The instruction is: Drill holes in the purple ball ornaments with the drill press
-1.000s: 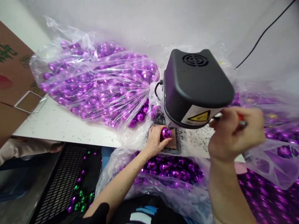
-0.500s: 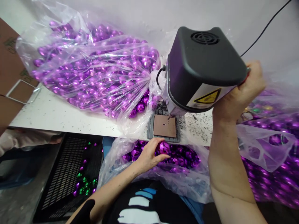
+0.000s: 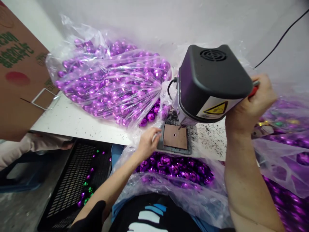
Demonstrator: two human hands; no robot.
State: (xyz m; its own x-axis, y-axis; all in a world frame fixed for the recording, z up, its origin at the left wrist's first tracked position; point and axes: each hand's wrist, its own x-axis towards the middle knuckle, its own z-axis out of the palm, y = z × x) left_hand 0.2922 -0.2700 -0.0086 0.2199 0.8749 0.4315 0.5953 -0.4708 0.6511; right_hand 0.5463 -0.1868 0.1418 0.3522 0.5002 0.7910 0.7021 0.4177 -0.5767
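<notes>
My right hand (image 3: 258, 96) is wrapped round the red handle (image 3: 253, 91) at the right side of a black bench drill (image 3: 214, 77). The drill's bit (image 3: 180, 127) points down at a brown square board (image 3: 175, 143) with a small hole in it. This board lies on the drill's dark base (image 3: 189, 149). At the base's left edge is my left hand (image 3: 148, 141), thumb and fingers slightly apart, with nothing seen in it. Below it, shiny purple faceted balls (image 3: 173, 167) fill an open clear plastic bag (image 3: 164, 185) on my lap.
A tied clear bag of purple balls (image 3: 108, 87) lies on the white table (image 3: 79, 124). Cardboard boxes (image 3: 21, 96) stand at the left. A black crate (image 3: 62, 183) holds small green and purple balls. More bagged purple balls (image 3: 287, 206) are at the right. Dark shavings litter the table.
My left hand has let go of a purple ball at the lap bag and moved up beside the drill base. My right hand stays on the handle. The view has shifted left and up.
</notes>
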